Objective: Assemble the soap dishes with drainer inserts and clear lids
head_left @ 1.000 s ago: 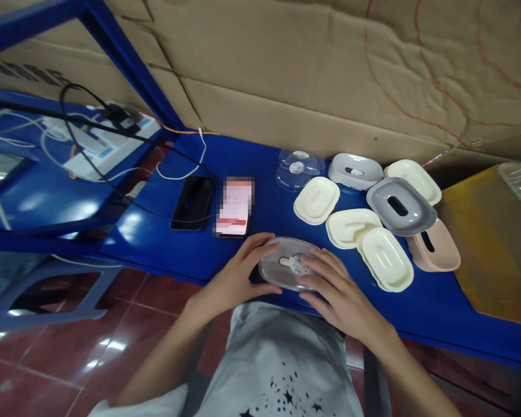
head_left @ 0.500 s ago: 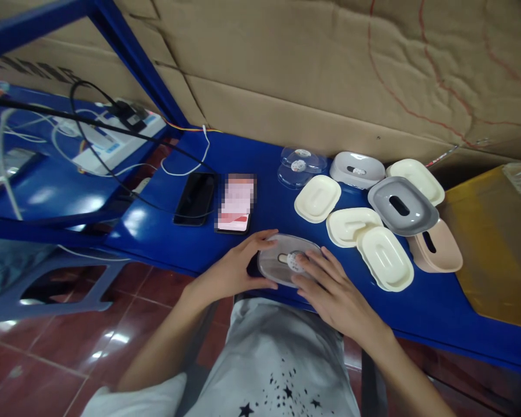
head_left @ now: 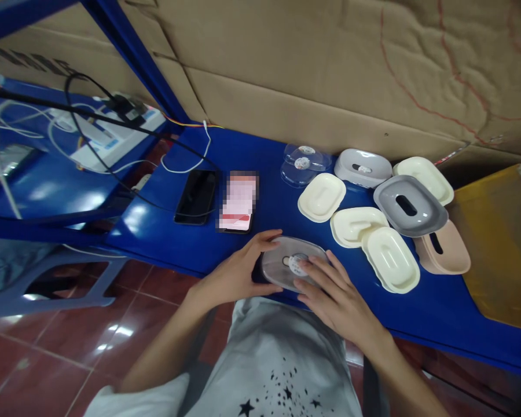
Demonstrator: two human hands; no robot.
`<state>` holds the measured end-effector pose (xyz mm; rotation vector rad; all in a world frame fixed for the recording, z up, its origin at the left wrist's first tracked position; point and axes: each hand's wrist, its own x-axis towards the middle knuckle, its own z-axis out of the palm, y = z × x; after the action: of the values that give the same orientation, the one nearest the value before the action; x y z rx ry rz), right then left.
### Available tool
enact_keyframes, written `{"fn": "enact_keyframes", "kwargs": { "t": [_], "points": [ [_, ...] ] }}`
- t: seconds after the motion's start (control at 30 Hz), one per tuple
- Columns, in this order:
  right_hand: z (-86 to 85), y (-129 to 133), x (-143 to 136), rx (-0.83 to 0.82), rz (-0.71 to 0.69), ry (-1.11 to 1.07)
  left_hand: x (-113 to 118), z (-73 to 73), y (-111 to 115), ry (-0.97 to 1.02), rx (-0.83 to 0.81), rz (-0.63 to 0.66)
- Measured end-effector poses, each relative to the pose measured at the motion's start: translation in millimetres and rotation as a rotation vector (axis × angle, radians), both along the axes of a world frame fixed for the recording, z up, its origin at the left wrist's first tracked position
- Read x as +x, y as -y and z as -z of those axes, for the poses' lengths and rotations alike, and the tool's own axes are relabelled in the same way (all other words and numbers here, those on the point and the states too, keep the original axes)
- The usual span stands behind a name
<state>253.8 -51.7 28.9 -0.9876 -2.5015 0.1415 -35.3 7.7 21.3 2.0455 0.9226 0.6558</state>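
Observation:
A greyish soap box [head_left: 278, 267] with a clear lid and a round white sticker [head_left: 296, 264] lies at the table's front edge. My left hand [head_left: 234, 269] is curled round its left end, thumb and fingers on opposite sides. Across its right end lies my right hand [head_left: 341, 295], fingertips on the lid beside the sticker; the hand hides that end. To the right are several cream trays [head_left: 393, 260], a grey slotted dish [head_left: 410, 205] and a pink slotted dish [head_left: 445, 249]. Behind them stands another grey dish [head_left: 362, 168], next to clear lids [head_left: 301, 165].
Two phones, one dark [head_left: 195, 197] and one lit [head_left: 238, 200], lie left of the dishes on the blue table [head_left: 156, 243]. A power strip [head_left: 113, 139] with cables is at far left. Cardboard [head_left: 286, 75] lines the back; a yellow-brown box [head_left: 503, 249] stands right.
The view has shifted slightly, so the dishes appear a little further right. Both hands keep nearly the same places on the soap box; the right fingers cover slightly more of the sticker's edge.

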Motion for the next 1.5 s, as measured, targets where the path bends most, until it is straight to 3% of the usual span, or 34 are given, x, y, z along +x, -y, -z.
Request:
{"fn": "enact_keyframes", "kwargs": {
  "t": [0.6,0.87,1.1,1.33,1.5],
  "points": [
    [3.7,11.0,1.5,0.124,0.093,-0.040,2.5,-7.1,-0.8,-0.100,-0.032,0.030],
    [4.4,9.0,1.6,0.010,0.097,-0.057,2.5,-5.1,-1.9,-0.079,-0.041,0.014],
    [4.7,6.9,5.2,-0.067,0.083,-0.088,6.6,-12.5,-2.1,-0.140,-0.020,-0.001],
    [-0.9,1.0,9.9,-0.194,0.052,-0.218,14.6,-9.2,0.3,-0.192,0.071,-0.029],
    [4.2,6.3,19.7,-0.196,0.238,-0.425,17.3,-0.4,2.6,-0.147,0.044,-0.059]
  ]
}}
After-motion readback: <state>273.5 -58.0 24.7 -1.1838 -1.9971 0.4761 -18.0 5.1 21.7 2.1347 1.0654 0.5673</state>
